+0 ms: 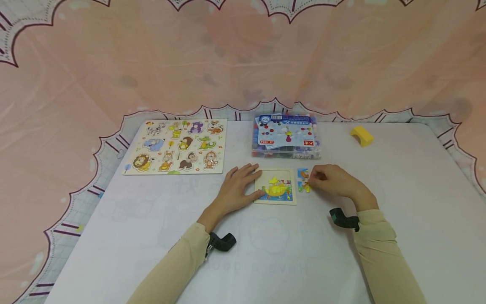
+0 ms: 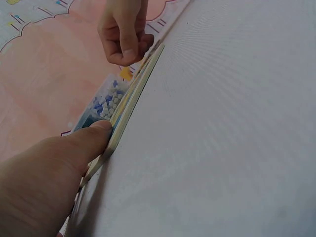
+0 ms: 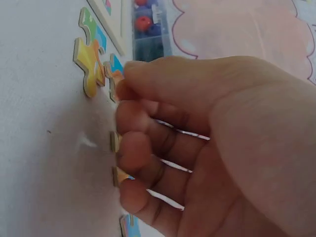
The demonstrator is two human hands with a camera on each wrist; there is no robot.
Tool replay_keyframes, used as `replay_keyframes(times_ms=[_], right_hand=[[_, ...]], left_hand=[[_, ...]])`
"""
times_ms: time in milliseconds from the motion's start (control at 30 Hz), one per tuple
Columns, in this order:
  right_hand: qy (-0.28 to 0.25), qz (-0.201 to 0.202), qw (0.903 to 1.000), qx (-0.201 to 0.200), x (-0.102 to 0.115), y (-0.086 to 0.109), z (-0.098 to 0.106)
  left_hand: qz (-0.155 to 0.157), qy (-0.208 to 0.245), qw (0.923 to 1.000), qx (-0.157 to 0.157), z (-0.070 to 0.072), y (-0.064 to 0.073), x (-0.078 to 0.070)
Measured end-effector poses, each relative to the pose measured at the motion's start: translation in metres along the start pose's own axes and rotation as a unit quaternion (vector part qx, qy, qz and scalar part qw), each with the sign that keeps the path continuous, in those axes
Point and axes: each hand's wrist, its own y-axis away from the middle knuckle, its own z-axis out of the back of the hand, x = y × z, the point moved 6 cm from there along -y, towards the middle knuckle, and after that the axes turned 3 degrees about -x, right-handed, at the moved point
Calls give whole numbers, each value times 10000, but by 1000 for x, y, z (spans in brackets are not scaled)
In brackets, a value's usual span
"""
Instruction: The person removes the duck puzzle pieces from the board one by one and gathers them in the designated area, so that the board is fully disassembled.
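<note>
A small wooden jigsaw tray (image 1: 275, 203) holds a partly filled picture in yellow and blue. My left hand (image 1: 235, 188) lies spread on its left side, the thumb on the front left part, fingertips along the upper left rim. In the left wrist view the left thumb (image 2: 94, 140) presses over the tray's edge. Just right of the tray lie loose jigsaw pieces (image 1: 302, 179). Over them my right hand (image 1: 336, 181) has its fingers curled, thumb and forefinger pinching a blue-and-orange jigsaw piece (image 3: 115, 66), low by the table. A yellow-and-green piece (image 3: 89, 59) sits beside it; more pieces are partly hidden behind the fingers.
An animal puzzle board (image 1: 178, 147) lies at the back left of the white table (image 1: 243, 253). Behind the tray is a clear plastic box (image 1: 286, 137) of coloured parts with a printed sheet. A yellow arched block (image 1: 362, 136) stands at the back right.
</note>
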Motion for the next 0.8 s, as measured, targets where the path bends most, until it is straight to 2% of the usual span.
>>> replay_keyframes(times_ms=[400, 800], right_hand=[[-70, 267, 9984, -500, 8, -8, -2], [-26, 457, 9971, -610, 25, -16, -17]], left_hand=[[3, -26, 10000, 19, 2, -1, -2], [23, -28, 10000, 28, 1, -1, -2]])
